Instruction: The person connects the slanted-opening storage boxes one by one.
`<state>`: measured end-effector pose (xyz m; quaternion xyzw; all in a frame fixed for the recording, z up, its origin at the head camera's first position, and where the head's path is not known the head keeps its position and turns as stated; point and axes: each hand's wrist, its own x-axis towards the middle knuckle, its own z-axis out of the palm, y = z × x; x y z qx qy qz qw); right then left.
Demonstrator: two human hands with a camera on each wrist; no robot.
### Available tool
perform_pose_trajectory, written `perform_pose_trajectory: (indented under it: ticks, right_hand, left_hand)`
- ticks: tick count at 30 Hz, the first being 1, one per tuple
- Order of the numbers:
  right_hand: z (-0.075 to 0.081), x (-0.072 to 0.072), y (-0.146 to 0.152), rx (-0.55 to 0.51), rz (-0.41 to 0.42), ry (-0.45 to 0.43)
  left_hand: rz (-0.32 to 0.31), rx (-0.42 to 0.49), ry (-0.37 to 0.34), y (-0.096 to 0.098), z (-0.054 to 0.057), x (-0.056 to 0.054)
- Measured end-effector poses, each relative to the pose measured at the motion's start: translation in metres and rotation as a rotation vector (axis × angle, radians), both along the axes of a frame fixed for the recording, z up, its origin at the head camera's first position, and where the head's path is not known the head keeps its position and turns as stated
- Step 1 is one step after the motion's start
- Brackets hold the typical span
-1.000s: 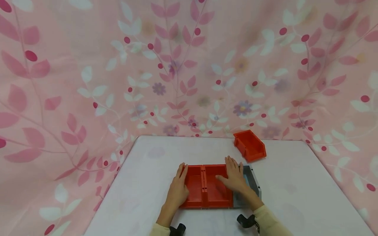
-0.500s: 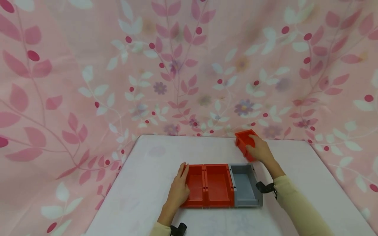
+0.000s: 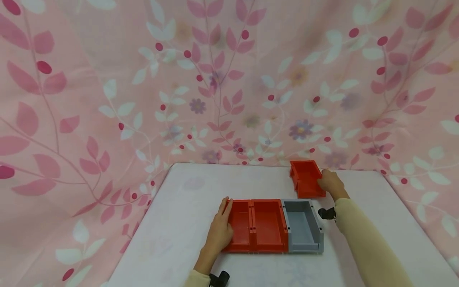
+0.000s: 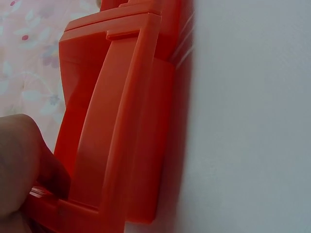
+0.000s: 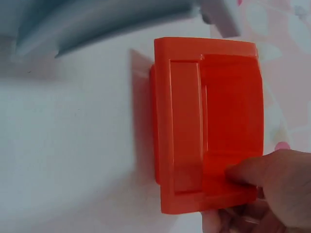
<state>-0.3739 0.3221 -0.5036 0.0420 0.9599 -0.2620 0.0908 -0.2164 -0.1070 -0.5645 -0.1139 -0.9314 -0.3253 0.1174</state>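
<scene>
Three storage bins stand side by side on the white table: a left red bin (image 3: 240,227), a middle red bin (image 3: 269,223) and a grey bin (image 3: 303,227). My left hand (image 3: 219,232) grips the left red bin's outer side wall, thumb over the rim inside it, as the left wrist view shows. Behind the grey bin is a separate red bin (image 3: 307,175), its open front toward me. My right hand (image 3: 331,183) pinches its right side wall; in the right wrist view the thumb (image 5: 245,171) is inside and the other fingers are outside.
A pink floral curtain (image 3: 229,79) hangs right behind the table (image 3: 193,207). The grey bin's edge (image 5: 107,24) lies close to the right wrist camera. Black wrist cameras sit on both forearms.
My right hand has left the row of bins, reached the separate red bin and taken its right wall. That bin has turned to face me more squarely. My left hand stays put.
</scene>
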Motion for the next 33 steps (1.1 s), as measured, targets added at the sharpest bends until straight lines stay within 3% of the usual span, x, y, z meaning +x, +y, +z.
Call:
perform_pose_trajectory:
  ticks: [3, 6, 12, 17, 33]
  right_hand:
    - [-0.001, 0.006, 0.001, -0.009, -0.005, 0.018]
    - [0.003, 0.012, 0.000, -0.047, -0.009, 0.095]
    - [0.021, 0.033, -0.002, -0.106, 0.009, 0.292]
    - [0.035, 0.052, -0.006, -0.122, 0.004, 0.385]
    - [0.066, 0.117, -0.010, -0.107, 0.050, 0.491]
  left_hand:
    - [-0.001, 0.006, 0.000, 0.000, 0.001, 0.001]
    - [0.005, 0.010, -0.016, -0.002, 0.000, 0.001]
    - [0.008, 0.004, -0.020, -0.009, -0.003, 0.002]
    - [0.005, -0.004, -0.010, -0.009, -0.002, 0.003]
    - [0.016, 0.001, 0.009, -0.007, 0.001, 0.000]
